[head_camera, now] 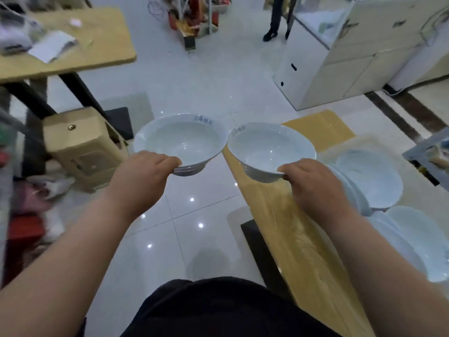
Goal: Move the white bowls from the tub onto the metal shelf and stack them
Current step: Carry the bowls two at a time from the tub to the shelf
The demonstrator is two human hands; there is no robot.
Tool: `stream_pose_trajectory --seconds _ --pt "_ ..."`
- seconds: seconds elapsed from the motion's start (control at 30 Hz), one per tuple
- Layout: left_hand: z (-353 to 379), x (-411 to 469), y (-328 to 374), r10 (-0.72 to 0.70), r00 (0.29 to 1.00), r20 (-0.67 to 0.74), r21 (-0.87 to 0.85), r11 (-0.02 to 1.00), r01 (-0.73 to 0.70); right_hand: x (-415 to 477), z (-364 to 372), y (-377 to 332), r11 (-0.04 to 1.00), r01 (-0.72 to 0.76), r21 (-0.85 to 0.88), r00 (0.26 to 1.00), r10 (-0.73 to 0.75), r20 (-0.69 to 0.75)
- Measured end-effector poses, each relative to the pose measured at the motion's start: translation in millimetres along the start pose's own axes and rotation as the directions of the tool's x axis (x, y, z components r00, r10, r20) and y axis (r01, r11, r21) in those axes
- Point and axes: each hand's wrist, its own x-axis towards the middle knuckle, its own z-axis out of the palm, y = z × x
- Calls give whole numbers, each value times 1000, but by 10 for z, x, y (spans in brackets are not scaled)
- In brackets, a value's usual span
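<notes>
I hold two white bowls in the air above the tiled floor. My left hand (pixel 143 176) grips the near rim of one white bowl (pixel 179 139), thumb on top. My right hand (pixel 308 186) grips the near rim of a second white bowl (pixel 269 147) the same way. The two rims almost touch. Both bowls are upright and empty, each with small blue lettering inside the far rim. More white bowls (pixel 371 178) lie overlapping at the right on a wooden table (pixel 298 229). No tub or metal shelf is plainly recognisable.
A second wooden table (pixel 80 52) with papers stands at the upper left, a cardboard box (pixel 82 147) below it. White cabinets (pixel 340 64) stand at the upper right. A person's legs (pixel 274 18) show at the far top. A grey metal corner (pixel 427 154) sits at the right edge.
</notes>
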Motion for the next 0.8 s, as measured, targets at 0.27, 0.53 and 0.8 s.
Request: stream_pose_trajectory --seconds 0.27,0.53,0.8 --pt "-152 -1281 -1119 -305 951 -52 78 948 308 1045 788 -1389 953 286 99 950 -296 104" --pt "-336 -2663 -1372 -655 753 -70 138 741 657 1664 1325 -2804 755 602 259 735 -651 189" --pt "-564 -3537 -526 -960 250 -124 204 222 953 1976 1631 -4047 331 855 401 308 -944 121"
